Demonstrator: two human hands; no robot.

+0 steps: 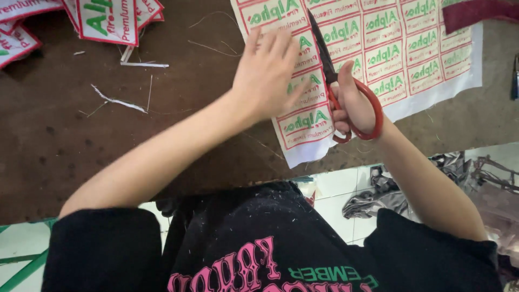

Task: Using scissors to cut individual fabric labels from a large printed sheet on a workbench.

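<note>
A white fabric sheet (432,86) printed with rows of red-bordered, green-lettered labels lies on a dark brown table (48,140). My left hand (267,73) presses flat on the sheet's left column of labels, fingers spread. My right hand (351,105) grips red-handled scissors (367,116) with thumb and fingers through the loops. The dark blades (323,46) point away from me, running up the gap between the first and second label columns.
Several cut-out labels (108,19) lie piled at the table's far left corner. White offcut strips (119,101) and threads are scattered across the table. A dark red cloth (481,11) sits at the far right. Below the table edge, tiled floor and crumpled grey fabric (373,200) show.
</note>
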